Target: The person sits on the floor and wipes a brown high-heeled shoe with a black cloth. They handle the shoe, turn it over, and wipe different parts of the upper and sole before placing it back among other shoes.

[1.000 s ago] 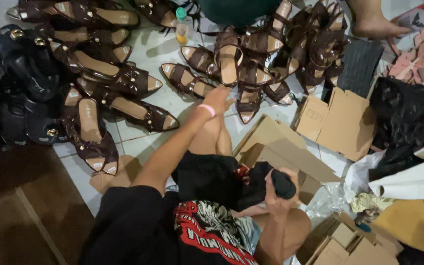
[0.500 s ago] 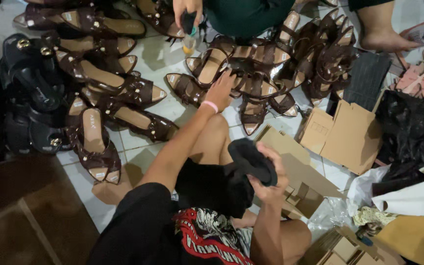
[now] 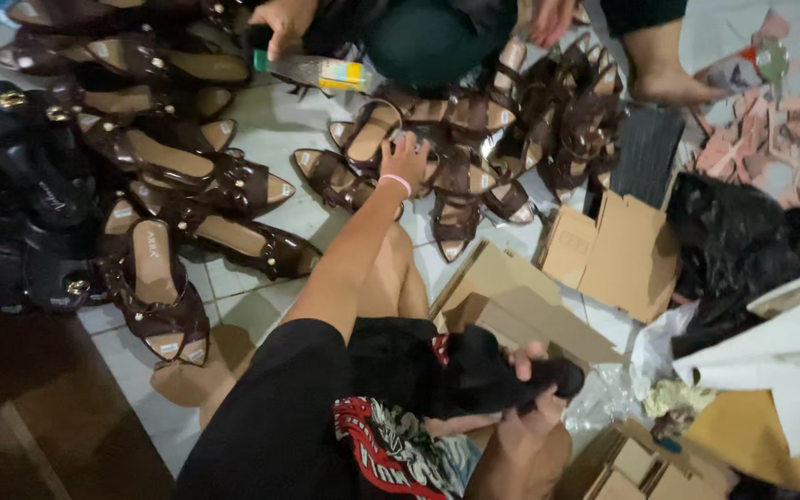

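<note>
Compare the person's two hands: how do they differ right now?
The left hand stretches far forward onto the brown sandals on the tiled floor; the right hand stays close at the lap. The left grips nothing visibly; the right holds a black shoe. Both are bare.

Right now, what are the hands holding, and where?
The right hand grips a black shoe around its middle. The left hand rests on a brown sandal; no clear grip.
</note>
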